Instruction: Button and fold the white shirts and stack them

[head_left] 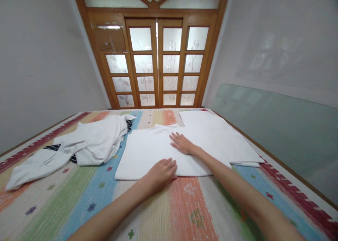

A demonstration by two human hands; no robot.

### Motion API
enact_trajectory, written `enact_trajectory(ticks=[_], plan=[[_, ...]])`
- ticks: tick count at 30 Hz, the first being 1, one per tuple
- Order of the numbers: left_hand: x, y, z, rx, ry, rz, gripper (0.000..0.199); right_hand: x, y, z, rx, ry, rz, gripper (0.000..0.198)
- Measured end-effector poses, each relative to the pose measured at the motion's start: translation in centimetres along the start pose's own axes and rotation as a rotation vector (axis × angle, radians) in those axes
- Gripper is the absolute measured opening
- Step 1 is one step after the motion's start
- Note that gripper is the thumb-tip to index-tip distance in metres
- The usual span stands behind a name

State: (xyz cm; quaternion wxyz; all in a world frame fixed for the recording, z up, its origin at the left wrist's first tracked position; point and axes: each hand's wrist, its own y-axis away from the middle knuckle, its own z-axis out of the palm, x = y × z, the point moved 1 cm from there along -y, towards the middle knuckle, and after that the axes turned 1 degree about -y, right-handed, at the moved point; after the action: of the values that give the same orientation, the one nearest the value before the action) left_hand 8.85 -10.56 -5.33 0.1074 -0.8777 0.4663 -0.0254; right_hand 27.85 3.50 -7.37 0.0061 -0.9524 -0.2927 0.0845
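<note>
A white shirt [142,146] lies spread flat and folded to a broad rectangle in the middle of the bed, its collar edge facing the doors. My right hand [181,143] rests palm down on its upper middle, fingers stretched out. Near the shirt's lower edge, my left hand [162,170] lies on the cloth with its fingers extended. To the right, partly under this shirt, is more folded white clothing [211,132]. Neither hand grasps any fabric.
A crumpled heap of white clothes [97,139] with black striped cloth showing beneath lies at the left. The bed has a colourful striped cover [89,205]. A pale green headboard-like panel [277,128] runs along the right. Wooden glazed doors [158,63] stand beyond the far edge.
</note>
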Motion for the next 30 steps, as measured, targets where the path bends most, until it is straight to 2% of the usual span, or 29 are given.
enact_trajectory(ticks=[3, 5, 8, 11, 19, 23, 30], plan=[[0.7, -1.4, 0.4, -0.091, -0.190, 0.096, 0.019, 0.3, -1.7, 0.2, -0.008, 0.008, 0.029, 0.066], [1.5, -1.8, 0.8, -0.133, -0.301, 0.129, 0.020, 0.5, -2.5, 0.3, -0.008, 0.016, 0.035, 0.065], [2.7, -2.0, 1.4, -0.134, -0.368, 0.113, 0.026, 0.8, -3.4, 0.5, 0.008, 0.019, 0.048, 0.064], [3.2, -2.0, 1.8, -0.138, -0.370, 0.087, 0.030, 1.0, -4.2, 0.6, 0.043, 0.026, 0.067, 0.065], [2.9, -1.4, 1.7, -0.103, -0.368, 0.141, 0.032, 1.3, -7.3, -0.2, 0.125, 0.073, 0.064, 0.064], [2.3, -0.3, 1.4, -0.086, -0.316, 0.127, 0.031, 1.7, -8.7, -1.1, 0.099, 0.069, 0.053, 0.059], [0.3, 2.4, 0.8, -0.083, -0.220, 0.051, 0.023, 2.6, -9.1, -2.6, 0.083, 0.032, 0.081, 0.067]])
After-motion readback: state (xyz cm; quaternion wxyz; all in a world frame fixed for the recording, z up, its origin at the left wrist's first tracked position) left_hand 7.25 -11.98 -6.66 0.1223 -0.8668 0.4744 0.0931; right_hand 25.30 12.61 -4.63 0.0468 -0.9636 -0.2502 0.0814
